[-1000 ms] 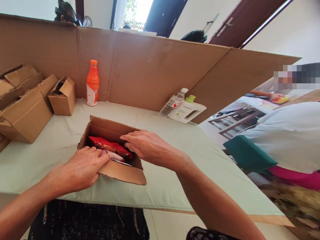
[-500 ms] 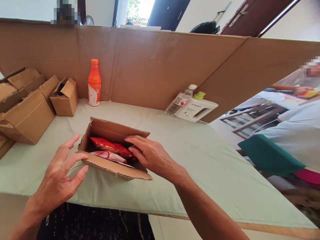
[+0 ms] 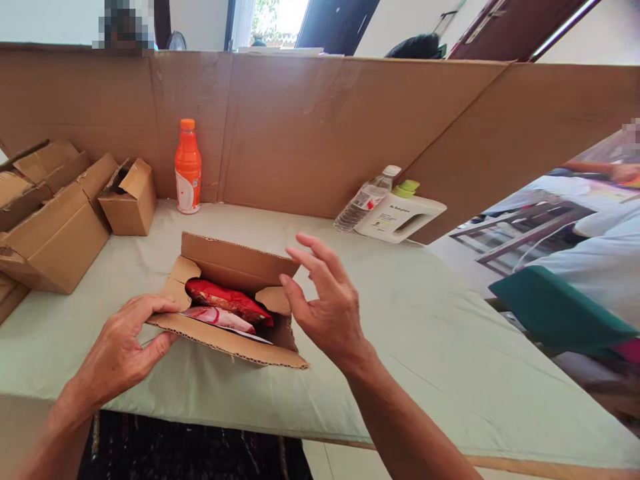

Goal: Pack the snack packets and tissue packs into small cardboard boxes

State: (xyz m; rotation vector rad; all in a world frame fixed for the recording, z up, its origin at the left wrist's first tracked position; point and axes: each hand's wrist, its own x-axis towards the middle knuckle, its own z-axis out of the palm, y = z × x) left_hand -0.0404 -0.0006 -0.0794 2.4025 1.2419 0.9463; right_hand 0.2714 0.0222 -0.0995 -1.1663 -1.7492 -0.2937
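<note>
An open cardboard box (image 3: 235, 341) stands on the cloth-covered table in front of me. Inside it lie a shiny red packet (image 3: 227, 300) and, nearer to me, a pink and white packet (image 3: 220, 319). My left hand (image 3: 123, 340) is closed on the front flap at its left corner, thumb below and fingers on top. Both small end flaps are folded inward, partly covering the red packet's ends. My right hand (image 3: 330, 310) is held up just beyond the box's right end, fingers apart and holding nothing.
An orange bottle (image 3: 188, 167) stands at the back by a cardboard partition (image 3: 290, 133). Several cardboard boxes (image 3: 65, 233) are at the left. A clear plastic bottle (image 3: 363, 203) leans against a white jug (image 3: 400, 217) at the back right. A person sits beyond the table's right side.
The two end flaps have come into view, folded inward. My left hand has closed on the front flap. My right hand has lifted out of the box, up and to the right.
</note>
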